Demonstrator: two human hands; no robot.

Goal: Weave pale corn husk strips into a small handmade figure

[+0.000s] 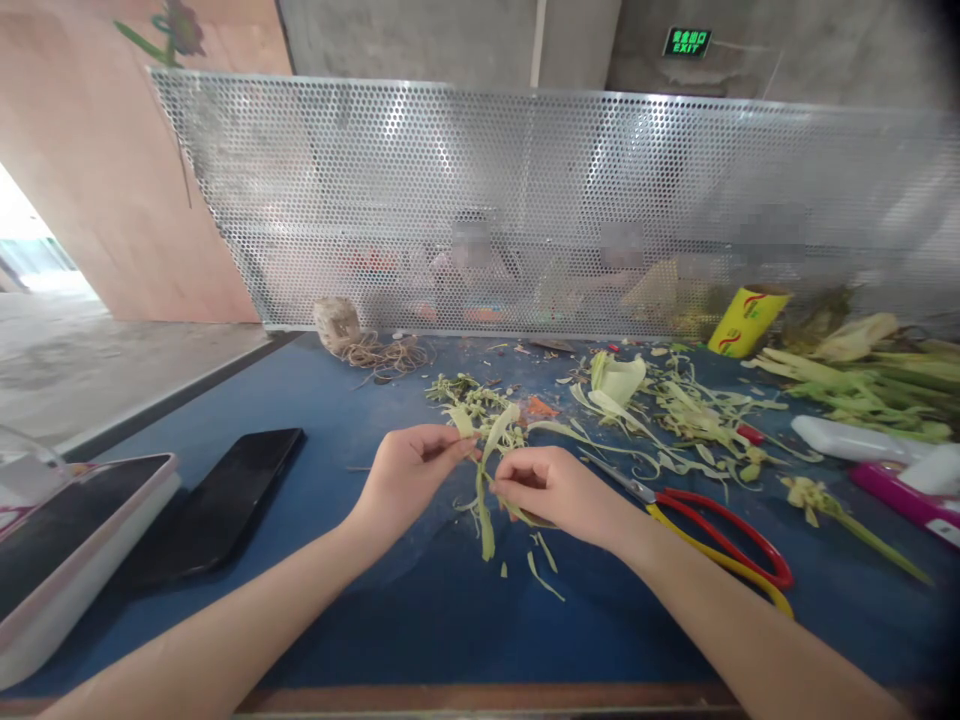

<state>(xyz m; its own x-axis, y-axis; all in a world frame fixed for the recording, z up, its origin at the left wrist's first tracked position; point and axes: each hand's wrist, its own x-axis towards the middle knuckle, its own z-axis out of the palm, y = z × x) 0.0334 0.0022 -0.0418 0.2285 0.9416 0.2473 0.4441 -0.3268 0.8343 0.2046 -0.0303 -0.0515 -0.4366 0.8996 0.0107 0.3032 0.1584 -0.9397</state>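
My left hand (409,470) and my right hand (551,487) meet over the blue table (420,620), both pinched on a pale green leaf strip (489,470) that arches between them and hangs down below. Short green scraps (541,565) lie on the blue surface just under my hands. Red and yellow scissors (712,535) lie right of my right wrist, apart from it.
A black phone (221,495) and a white-edged tablet (67,545) lie at the left. Twine on a spool (352,335) sits at the back. Leaf trimmings (675,410), green stalks (862,385), a yellow roll (746,320), a white bottle (855,438) crowd the right. A perforated metal screen (525,200) stands behind.
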